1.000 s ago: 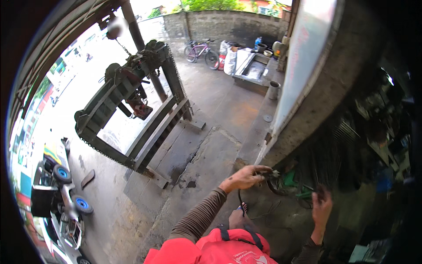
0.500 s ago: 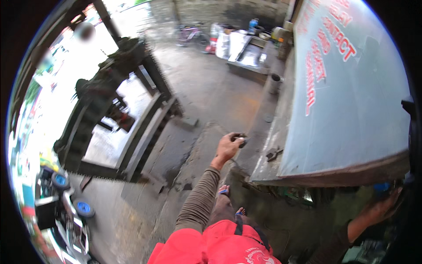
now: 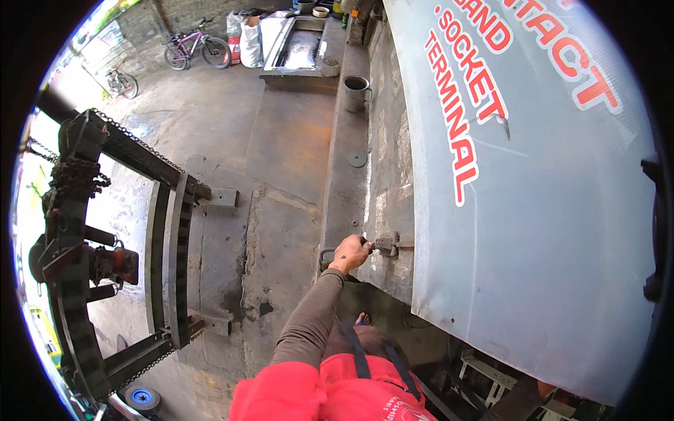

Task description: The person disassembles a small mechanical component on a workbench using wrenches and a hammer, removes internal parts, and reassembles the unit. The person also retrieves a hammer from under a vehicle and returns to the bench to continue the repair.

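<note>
My left hand (image 3: 351,254) is closed at the near end of a long metal bench (image 3: 342,189). A small dark piece shows at its fingertips; its kind is hidden by the fingers. Just right of them lies a dark, blocky metal fitting (image 3: 386,243), close to or touching the fingertips. Beside the wrist, a metal loop handle (image 3: 326,255) sticks out from the bench edge. At the lower right, only a sliver of my right hand (image 3: 545,389) shows under the edge of a big grey panel with red lettering (image 3: 533,231). Its fingers are hidden.
A heavy steel frame with chains (image 3: 170,259) stands on the left. The bench carries a flat disc (image 3: 357,159) and a metal mug-like cylinder (image 3: 356,95). Farther off are a shallow metal basin (image 3: 327,35), white sacks (image 3: 250,43) and a purple bicycle (image 3: 199,48). Below the panel sit metal racks (image 3: 486,370).
My view has swung to the right and nearer the bench. My left hand has come down beside the metal fitting. My right hand, seen reaching out before, is now mostly hidden below the panel.
</note>
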Motion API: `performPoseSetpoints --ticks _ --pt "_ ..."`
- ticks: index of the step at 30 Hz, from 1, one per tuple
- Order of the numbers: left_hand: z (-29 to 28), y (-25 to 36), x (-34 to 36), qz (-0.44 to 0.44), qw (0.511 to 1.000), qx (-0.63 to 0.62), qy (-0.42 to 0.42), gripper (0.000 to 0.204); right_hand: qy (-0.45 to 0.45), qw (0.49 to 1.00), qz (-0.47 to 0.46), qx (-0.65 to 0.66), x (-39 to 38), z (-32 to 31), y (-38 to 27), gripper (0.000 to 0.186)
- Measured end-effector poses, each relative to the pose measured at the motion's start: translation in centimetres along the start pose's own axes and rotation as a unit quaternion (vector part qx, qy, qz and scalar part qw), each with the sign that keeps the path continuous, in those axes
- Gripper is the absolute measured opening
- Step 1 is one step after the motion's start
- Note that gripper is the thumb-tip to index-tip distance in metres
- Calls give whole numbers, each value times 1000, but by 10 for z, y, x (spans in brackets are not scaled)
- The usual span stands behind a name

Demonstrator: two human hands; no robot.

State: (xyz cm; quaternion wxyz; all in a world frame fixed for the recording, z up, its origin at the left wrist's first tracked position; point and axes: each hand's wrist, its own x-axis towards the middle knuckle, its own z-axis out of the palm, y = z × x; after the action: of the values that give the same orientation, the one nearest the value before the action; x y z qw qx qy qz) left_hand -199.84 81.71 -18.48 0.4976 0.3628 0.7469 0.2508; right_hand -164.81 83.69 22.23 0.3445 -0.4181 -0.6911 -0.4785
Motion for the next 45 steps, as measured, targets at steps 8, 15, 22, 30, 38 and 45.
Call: performPoseSetpoints --ticks 8,15,22,30,38,45 --pt "-5 4 16 53 997 49 -30 40 -29 999 -6 -12 -5 -9 -2 52" --pt "2 4 14 69 995 72 -6 40 -43 999 -10 -4 -7 -15 1 47" --pt "18 6 9 65 996 33 45 42 -48 999 -14 0 -11 -22 5 43" --pt "36 16 12 72 987 103 99 34 -49 999 -2 -11 -8 -29 -3 38" --pt "49 -12 46 142 958 238 70 25 -91 990 59 91 11 -36 -13 33" --pt "37 -109 -11 81 966 41 242 39 -69 918 175 349 16 -65 16 28"
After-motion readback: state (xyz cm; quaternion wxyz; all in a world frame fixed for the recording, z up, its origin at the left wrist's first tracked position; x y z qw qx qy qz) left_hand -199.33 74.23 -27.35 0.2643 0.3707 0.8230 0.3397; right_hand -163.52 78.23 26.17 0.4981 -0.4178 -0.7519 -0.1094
